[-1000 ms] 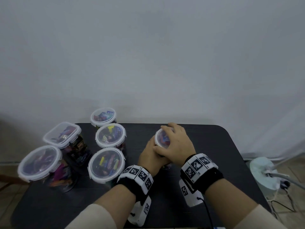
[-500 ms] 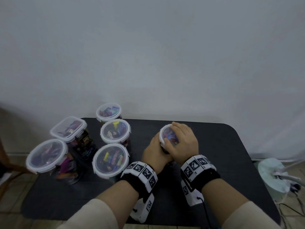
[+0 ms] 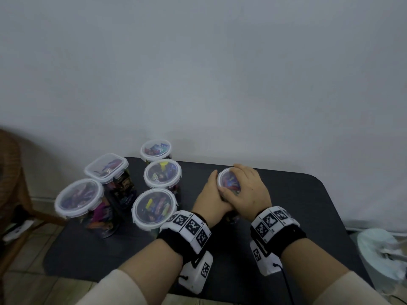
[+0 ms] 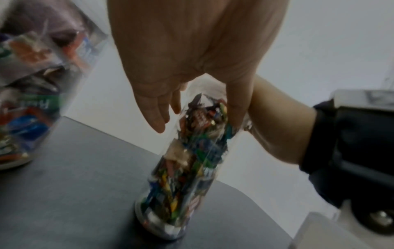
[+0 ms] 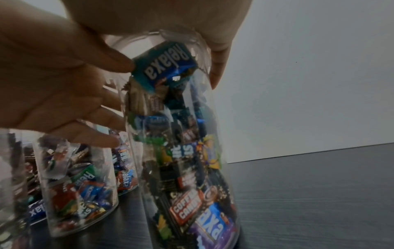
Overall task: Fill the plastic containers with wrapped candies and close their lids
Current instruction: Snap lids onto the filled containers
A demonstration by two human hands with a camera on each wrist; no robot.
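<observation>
On top of the black table (image 3: 297, 208) stand six clear plastic tubs full of wrapped candies. Five tubs with lids on sit in a bunch on the left side — the nearest one (image 3: 154, 208) is close to the left wrist. Near the middle of the table stands the tall thin tub (image 4: 183, 168), upright, with its white lid (image 3: 228, 181) on top. The right hand (image 3: 247, 190) lies over the lid, fingers curled down around its rim. The left hand (image 3: 212, 198) wraps around the tub's side just under the lid — thumb on one side, fingers on the other.
</observation>
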